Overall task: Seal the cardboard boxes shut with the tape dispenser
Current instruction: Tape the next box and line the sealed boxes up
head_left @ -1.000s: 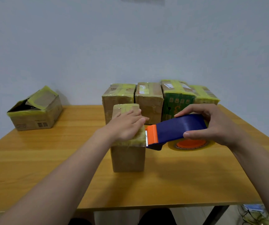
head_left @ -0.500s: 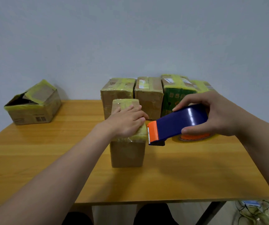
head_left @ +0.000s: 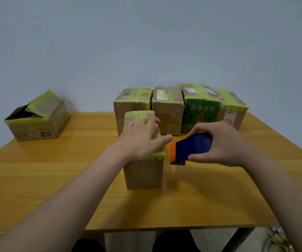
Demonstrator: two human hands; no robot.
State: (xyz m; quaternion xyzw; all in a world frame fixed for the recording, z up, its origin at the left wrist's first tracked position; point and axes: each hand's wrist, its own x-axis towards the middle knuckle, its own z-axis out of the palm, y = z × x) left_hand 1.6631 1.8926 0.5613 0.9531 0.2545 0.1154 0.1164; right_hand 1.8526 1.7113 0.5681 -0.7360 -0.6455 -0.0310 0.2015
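Blue dispenser (head_left: 192,147) in right hand (head_left: 224,144)

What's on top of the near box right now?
The left hand lies flat on the near box, fingers spread over yellow-green tape that covers its top. The hand hides the middle of the top, so the tape's run there cannot be seen.

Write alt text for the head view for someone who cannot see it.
A person's left hand rests on a small taped cardboard box on a wooden table, while the right hand grips a blue and orange tape dispenser beside it. Four taped boxes stand in a row behind, and an open box sits far left.
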